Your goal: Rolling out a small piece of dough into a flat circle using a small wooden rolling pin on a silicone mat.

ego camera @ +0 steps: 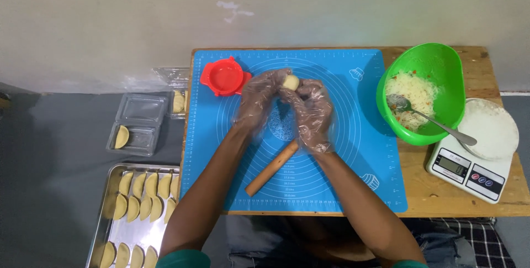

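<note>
Both hands wear clear plastic gloves and meet above the blue silicone mat (353, 152). My left hand (258, 102) and my right hand (312, 110) together hold a small pale ball of dough (291, 82) between their fingertips. A wooden rolling pin (270, 168) lies diagonally on the mat below the hands. To the left of my left hand, a red round dumpling press (224, 76) sits open on the mat's corner.
A green bowl (441, 61) with shredded filling and a metal spoon (430, 119) stands at the right. A white scale (469, 171) carries a dish of flour (490, 130). A metal tray (105, 213) of folded dumplings and clear plastic boxes (141, 124) sit left, below the wooden table (497, 58).
</note>
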